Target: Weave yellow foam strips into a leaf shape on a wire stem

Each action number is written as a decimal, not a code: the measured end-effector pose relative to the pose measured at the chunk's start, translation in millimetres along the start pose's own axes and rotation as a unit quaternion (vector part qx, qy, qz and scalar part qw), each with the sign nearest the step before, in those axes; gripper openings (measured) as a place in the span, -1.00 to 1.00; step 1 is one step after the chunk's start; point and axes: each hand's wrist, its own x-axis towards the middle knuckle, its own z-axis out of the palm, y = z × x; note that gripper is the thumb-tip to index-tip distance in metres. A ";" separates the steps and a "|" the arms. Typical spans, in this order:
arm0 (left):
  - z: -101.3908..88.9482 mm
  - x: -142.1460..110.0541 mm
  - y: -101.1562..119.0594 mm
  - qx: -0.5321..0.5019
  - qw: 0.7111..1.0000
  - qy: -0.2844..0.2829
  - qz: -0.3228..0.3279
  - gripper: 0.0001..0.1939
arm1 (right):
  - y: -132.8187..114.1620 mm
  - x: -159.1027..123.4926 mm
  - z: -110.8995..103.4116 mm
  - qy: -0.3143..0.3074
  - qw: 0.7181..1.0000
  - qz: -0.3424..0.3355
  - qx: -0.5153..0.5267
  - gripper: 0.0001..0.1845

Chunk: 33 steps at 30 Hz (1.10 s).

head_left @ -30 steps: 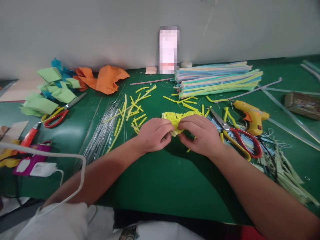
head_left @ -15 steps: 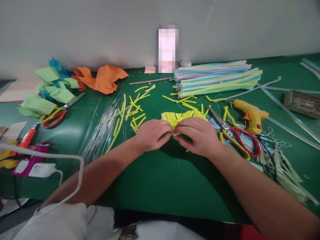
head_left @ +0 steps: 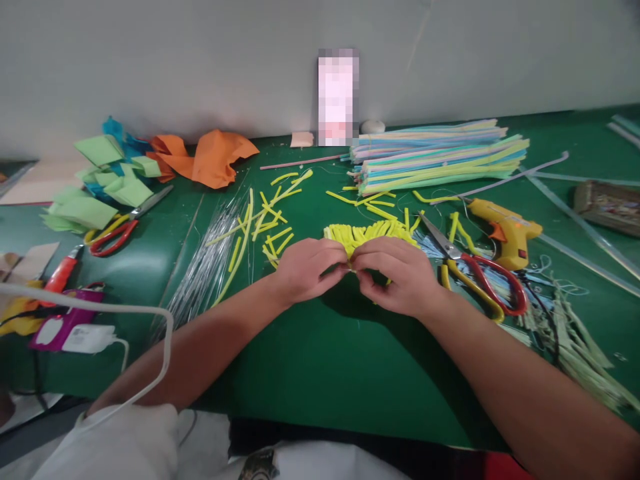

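Observation:
Both hands meet at a row of yellow pipe cleaners (head_left: 367,232) gathered side by side, just above the green table (head_left: 345,373). My left hand (head_left: 313,270) is closed, its fingertips pinching the lower edge of the row. Close against it, my right hand (head_left: 397,273) is also closed, thumb and fingers on the same edge. The fingers cover much of the near side of the piece. Loose yellow pipe cleaner pieces (head_left: 270,213) lie beyond my left hand. Red and yellow-handled scissors (head_left: 480,273) rest open to the right of my right hand.
A yellow glue gun (head_left: 507,230) lies at the right. Bundles of coloured pipe cleaners (head_left: 443,167) sit at the back, near a propped phone (head_left: 339,100). Thin wires (head_left: 205,257), other scissors (head_left: 117,233), green paper (head_left: 83,207) and orange paper (head_left: 217,160) are at the left. A white cable (head_left: 167,333) crosses my left arm.
My right thumb and fingers have shifted slightly, opening a small gap between the two thumbs at the lower edge. The whole view has moved slightly; the yellow piece stays between my hands.

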 end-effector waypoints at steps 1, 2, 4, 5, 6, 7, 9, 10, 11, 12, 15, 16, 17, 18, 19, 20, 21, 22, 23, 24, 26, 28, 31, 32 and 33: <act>0.2 0.1 -0.3 0.007 1.000 -0.004 0.001 -0.91 | 0.4 0.3 -0.5 -0.005 1.000 -0.001 0.005 -0.76; 0.2 0.3 -0.4 0.015 1.000 -0.006 0.001 -0.92 | 0.9 0.6 -1.2 -0.011 1.000 -0.003 0.011 -0.76; -0.2 0.7 0.0 0.025 1.000 -0.005 0.003 -0.92 | 2.0 1.0 -2.7 -0.022 1.000 -0.005 0.021 -0.77; -0.4 0.9 0.5 0.023 1.000 -0.003 0.005 -0.93 | 2.4 1.0 -3.3 -0.027 0.999 -0.003 0.026 -0.78; -0.7 1.1 1.1 0.019 1.000 -0.001 0.007 -0.93 | 2.8 0.9 -3.9 -0.030 0.999 0.000 0.032 -0.79; -0.9 1.2 1.6 0.015 1.000 0.000 0.007 -0.94 | 3.2 0.6 -4.3 -0.033 0.999 0.004 0.038 -0.80; -1.1 1.7 2.0 0.007 1.000 -0.005 0.006 -0.94 | 3.7 -0.1 -4.6 -0.038 0.998 0.012 0.050 -0.81; -1.1 2.0 1.6 0.007 1.000 -0.008 0.003 -0.94 | 4.0 -0.5 -4.6 -0.039 0.998 0.016 0.054 -0.82; -1.2 2.5 0.6 0.009 1.000 -0.010 0.002 -0.93 | 4.2 -0.8 -4.5 -0.039 0.997 0.018 0.057 -0.82; -1.5 2.9 -0.9 0.015 1.000 -0.011 0.001 -0.91 | 4.4 -1.1 -4.4 -0.036 0.997 0.020 0.058 -0.82; -5.5 4.0 -5.6 0.051 0.999 -0.014 -0.010 -0.84 | 4.1 -0.6 -4.3 -0.029 0.997 0.029 0.061 -0.84; -8.0 3.8 -5.9 0.065 0.998 -0.005 -0.016 -0.82 | 3.8 -0.1 -4.4 -0.027 0.997 0.033 0.062 -0.84; -11.0 3.3 -4.8 0.079 0.997 0.013 -0.020 -0.82 | 3.4 0.5 -4.6 -0.024 0.997 0.037 0.064 -0.85; -14.2 2.3 -2.0 0.085 0.995 0.037 -0.019 -0.83 | 2.9 1.2 -4.9 -0.018 0.997 0.039 0.065 -0.85; -17.3 1.0 2.6 0.081 0.995 0.063 -0.014 -0.87 | 2.4 1.9 -5.4 -0.011 0.997 0.041 0.065 -0.85; -19.9 -0.5 8.9 0.064 0.995 0.081 -0.012 -0.90 | 2.0 2.6 -5.9 0.000 0.997 0.043 0.064 -0.84; -21.5 -1.8 16.3 0.021 0.997 0.077 -0.013 -0.90 | 1.6 3.3 -6.5 0.011 0.997 0.044 0.060 -0.83; -21.8 -2.6 24.1 -0.045 0.996 0.066 -0.048 -0.84 | 1.4 3.8 -7.2 0.023 0.997 0.044 0.054 -0.83; -20.7 -2.6 31.4 -0.120 0.983 0.044 -0.134 -0.75 | 1.4 4.3 -7.9 0.034 0.997 0.043 0.047 -0.82; -18.5 -1.7 37.4 -0.206 0.948 0.025 -0.243 -0.68 | 1.5 4.6 -8.5 0.043 0.998 0.040 0.038 -0.81; -12.0 3.1 43.4 -0.380 0.812 0.030 -0.441 -0.57 | 2.0 4.9 -9.2 0.054 0.998 0.029 0.022 -0.80; -5.9 10.1 41.3 -0.473 0.692 0.087 -0.538 -0.57 | 2.6 4.6 -8.4 0.053 0.998 0.016 0.012 -0.79; -1.7 18.6 32.1 -0.513 0.594 0.138 -0.604 -0.64 | 2.6 2.9 -4.1 0.039 0.999 0.005 0.007 -0.79; -1.3 19.9 29.7 -0.520 0.577 0.139 -0.614 -0.68 | 2.3 2.2 -2.1 0.032 0.999 0.004 0.006 -0.79; -1.2 20.4 28.2 -0.527 0.566 0.137 -0.619 -0.71 | 1.9 1.7 -0.1 0.027 1.000 0.001 0.004 -0.79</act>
